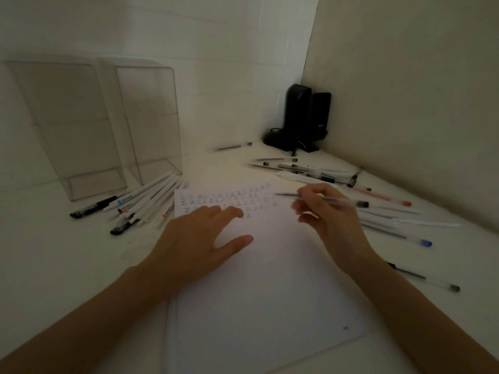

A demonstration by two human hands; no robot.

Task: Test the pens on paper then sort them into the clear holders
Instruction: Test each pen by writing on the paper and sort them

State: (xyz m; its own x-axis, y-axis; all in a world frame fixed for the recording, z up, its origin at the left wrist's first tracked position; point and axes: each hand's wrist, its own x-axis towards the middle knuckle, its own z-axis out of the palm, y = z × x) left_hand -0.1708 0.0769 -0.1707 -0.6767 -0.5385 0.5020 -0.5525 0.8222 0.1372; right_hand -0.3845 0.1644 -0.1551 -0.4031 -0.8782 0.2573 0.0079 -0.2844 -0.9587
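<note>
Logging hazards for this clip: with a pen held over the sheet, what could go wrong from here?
The right hand holds the clear plastic pen with a black end, tip near the far edge of the white paper sheet; a stroke might mark the white table. The loose pens beside the right forearm could get swept aside.

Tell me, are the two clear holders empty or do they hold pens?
Empty. Nothing shows through the walls of the left holder or the right holder; the white pens lie outside, in front of them.
</note>
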